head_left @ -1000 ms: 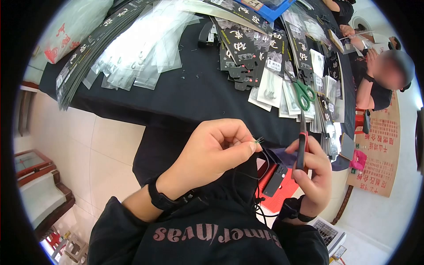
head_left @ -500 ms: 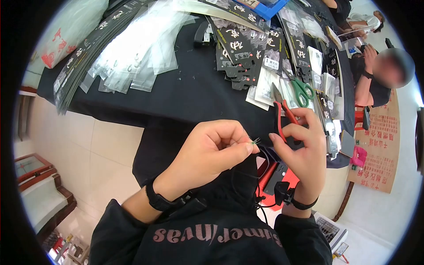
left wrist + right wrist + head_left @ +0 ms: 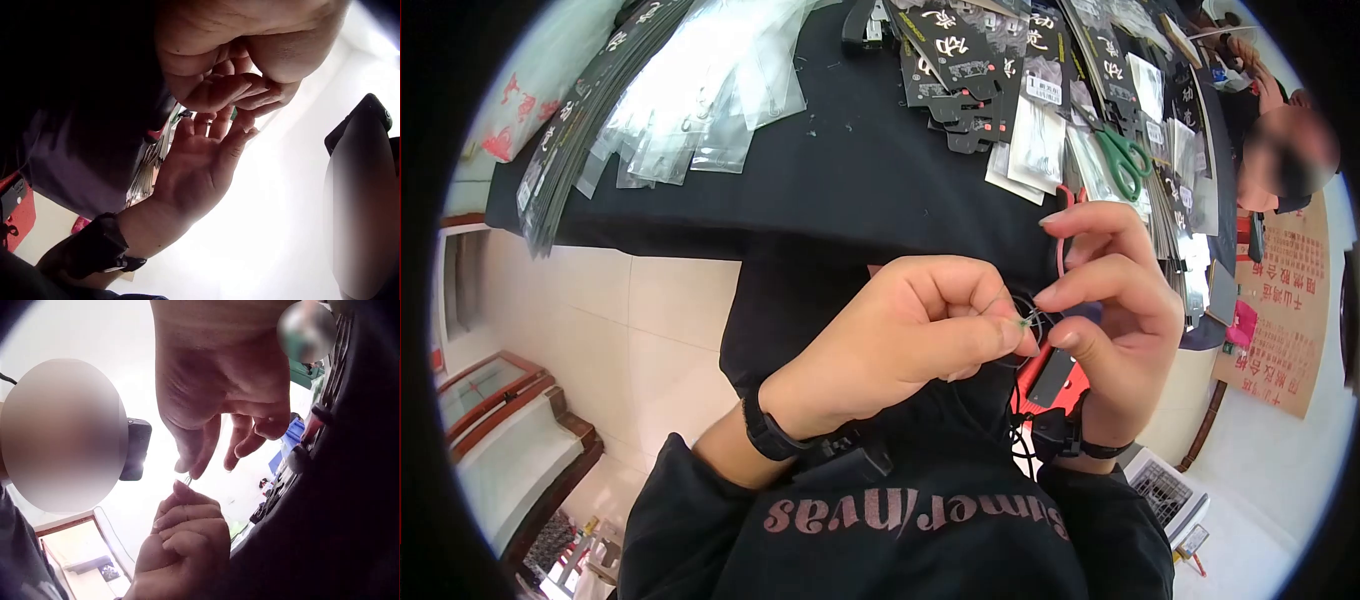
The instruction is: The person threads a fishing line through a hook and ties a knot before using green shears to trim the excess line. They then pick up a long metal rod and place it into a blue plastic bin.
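Between thumb and forefinger my left hand (image 3: 940, 325) pinches a small bundle of thin shiny fish hooks (image 3: 1031, 319) with a bit of green thread. Its other fingers are curled into the palm. Close at the right, my right hand (image 3: 1125, 300) has its thumb and forefinger tips beside the hooks, a gap showing between them, the other fingers loosely bent. Red-handled pliers (image 3: 1060, 255) lie at the table's front edge beyond the right hand, partly hidden by it. In the right wrist view the right fingertips (image 3: 195, 474) come right up to the hooks.
Green-handled scissors (image 3: 1113, 150) lie on packaged hooks at the right. Black printed cards (image 3: 940, 45) and a black stapler (image 3: 862, 30) are at the back. Clear plastic bags (image 3: 725, 130) spread at the left. A black phone-like box (image 3: 1052, 376) sits on something red below the hands.
The right hand has carried the pliers forward to the table edge, let go of them and come back to the hooks. The left hand keeps its pinch, now slightly further right in view.
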The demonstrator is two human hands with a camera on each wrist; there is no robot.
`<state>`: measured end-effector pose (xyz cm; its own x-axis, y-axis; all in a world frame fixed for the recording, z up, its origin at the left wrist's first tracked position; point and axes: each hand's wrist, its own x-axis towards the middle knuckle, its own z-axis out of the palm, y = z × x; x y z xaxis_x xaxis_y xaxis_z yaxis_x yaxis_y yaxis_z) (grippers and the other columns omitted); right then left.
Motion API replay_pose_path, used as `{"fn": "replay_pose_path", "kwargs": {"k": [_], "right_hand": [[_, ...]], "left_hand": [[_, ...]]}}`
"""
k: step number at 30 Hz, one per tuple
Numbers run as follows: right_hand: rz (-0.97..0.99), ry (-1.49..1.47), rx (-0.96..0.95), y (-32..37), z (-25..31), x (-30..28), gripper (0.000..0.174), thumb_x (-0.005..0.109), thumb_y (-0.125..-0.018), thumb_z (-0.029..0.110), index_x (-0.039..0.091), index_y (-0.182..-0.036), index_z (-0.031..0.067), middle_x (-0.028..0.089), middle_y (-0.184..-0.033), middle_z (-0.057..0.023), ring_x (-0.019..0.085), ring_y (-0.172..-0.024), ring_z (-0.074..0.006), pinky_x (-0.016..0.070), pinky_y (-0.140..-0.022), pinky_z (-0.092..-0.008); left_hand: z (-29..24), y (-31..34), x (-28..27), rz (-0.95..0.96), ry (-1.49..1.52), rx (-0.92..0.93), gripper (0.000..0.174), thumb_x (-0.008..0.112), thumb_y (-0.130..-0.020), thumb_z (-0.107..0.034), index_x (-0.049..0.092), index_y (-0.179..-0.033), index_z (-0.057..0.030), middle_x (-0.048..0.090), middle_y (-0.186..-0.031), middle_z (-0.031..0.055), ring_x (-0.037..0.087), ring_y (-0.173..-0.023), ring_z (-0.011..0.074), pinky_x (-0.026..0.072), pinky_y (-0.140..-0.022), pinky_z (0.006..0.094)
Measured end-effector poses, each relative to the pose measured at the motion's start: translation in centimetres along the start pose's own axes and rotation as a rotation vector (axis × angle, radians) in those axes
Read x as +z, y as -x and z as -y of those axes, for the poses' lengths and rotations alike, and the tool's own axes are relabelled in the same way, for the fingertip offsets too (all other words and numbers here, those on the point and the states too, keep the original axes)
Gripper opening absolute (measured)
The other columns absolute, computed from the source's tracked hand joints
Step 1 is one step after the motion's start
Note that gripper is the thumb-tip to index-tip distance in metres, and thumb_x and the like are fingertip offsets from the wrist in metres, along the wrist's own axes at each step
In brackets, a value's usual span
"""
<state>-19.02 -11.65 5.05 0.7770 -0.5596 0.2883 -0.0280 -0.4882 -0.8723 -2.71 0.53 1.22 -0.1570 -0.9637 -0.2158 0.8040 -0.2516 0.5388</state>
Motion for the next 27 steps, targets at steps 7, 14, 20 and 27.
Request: {"fn": "replay_pose_path", "kwargs": {"k": [7,14,20,27], "right_hand": [[-0.050,-0.095,0.069,0.34,-0.11,0.38,0.025,0.083,-0.069,0.023,0.072,-0.082,0.0035,0.063,-0.110,-0.0120,0.046,-0.076,-0.0128,0.0396,-0.072,-0.0262],[-0.020,-0.101,0.056,0.23,-0.05,0.37,0.015,0.078,-0.073,0.013,0.069,-0.079,0.0028,0.063,-0.107,-0.0140,0.056,-0.090,-0.0183,0.0427,-0.083,-0.0302],[-0.041,-0.154,0.128,0.56,0.23,0.74,0.013,0.075,-0.077,0.011,0.066,-0.080,0.0025,0.060,-0.100,-0.0121,0.057,-0.093,-0.0196,0.0426,-0.085,-0.0306],[-0.029,-0.102,0.079,0.48,0.22,0.53,0.014,0.074,-0.078,0.012,0.066,-0.080,0.0018,0.058,-0.097,-0.0111,0.056,-0.089,-0.0182,0.0427,-0.080,-0.0281]], "left_hand": [[-0.15,-0.07,0.40,0.000,-0.065,-0.021,0.010,0.063,-0.091,-0.007,0.058,-0.083,-0.0030,0.069,-0.085,0.0113,0.042,-0.056,0.0027,0.0335,-0.051,0.0193],[-0.02,-0.19,0.55,-0.008,-0.099,-0.012,0.012,0.064,-0.091,-0.008,0.058,-0.083,-0.0030,0.069,-0.083,0.0096,0.042,-0.056,0.0015,0.0334,-0.051,0.0186],[-0.04,-0.20,0.57,-0.001,-0.125,-0.017,0.011,0.064,-0.091,-0.008,0.058,-0.084,-0.0028,0.069,-0.085,0.0097,0.042,-0.056,0.0017,0.0335,-0.050,0.0186],[0.14,-0.22,0.62,-0.001,-0.091,-0.025,0.009,0.063,-0.092,-0.007,0.059,-0.085,-0.0018,0.070,-0.087,0.0107,0.043,-0.056,0.0024,0.0343,-0.050,0.0187]]}}
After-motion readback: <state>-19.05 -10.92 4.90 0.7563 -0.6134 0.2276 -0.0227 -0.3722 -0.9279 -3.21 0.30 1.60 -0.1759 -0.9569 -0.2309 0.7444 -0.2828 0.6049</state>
